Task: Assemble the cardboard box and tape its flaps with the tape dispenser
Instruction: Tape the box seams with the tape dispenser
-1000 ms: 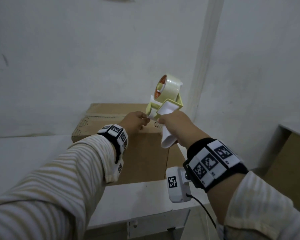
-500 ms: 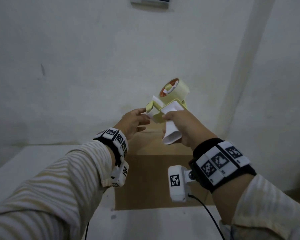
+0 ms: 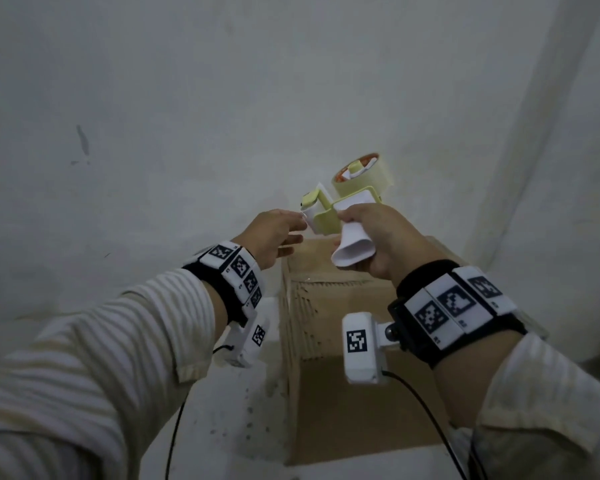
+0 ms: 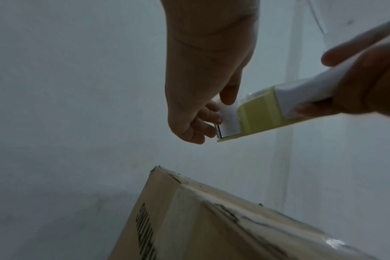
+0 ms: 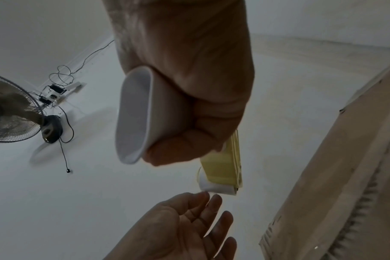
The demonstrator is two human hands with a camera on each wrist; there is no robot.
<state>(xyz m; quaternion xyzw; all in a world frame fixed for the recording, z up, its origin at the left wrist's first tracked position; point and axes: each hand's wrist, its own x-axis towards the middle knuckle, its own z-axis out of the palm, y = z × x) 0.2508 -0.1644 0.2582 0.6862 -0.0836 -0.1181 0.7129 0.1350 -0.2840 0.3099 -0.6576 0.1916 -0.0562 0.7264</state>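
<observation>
From the head view, the right hand (image 3: 381, 237) is wrapped tight around the white handle of the tape dispenser (image 3: 347, 202), held up in the air. The left hand (image 3: 274, 237) reaches across with loose, straight fingers that touch the dispenser's front end. The cardboard box (image 3: 343, 323) sits below both hands, a bit closer to the right one, and runs long from near the person to far away.

From the left wrist view, the left hand's fingertips (image 4: 214, 116) are at the toothed cutter of the dispenser. I cannot tell if they pinch the tape end. The box top is under them, with tape already along it.

From the right wrist view, the right hand squeezes the handle and the dispenser points down at the left hand's open palm. The box is off to the right. I think the tape end must be found first, then carried down to the box.
</observation>
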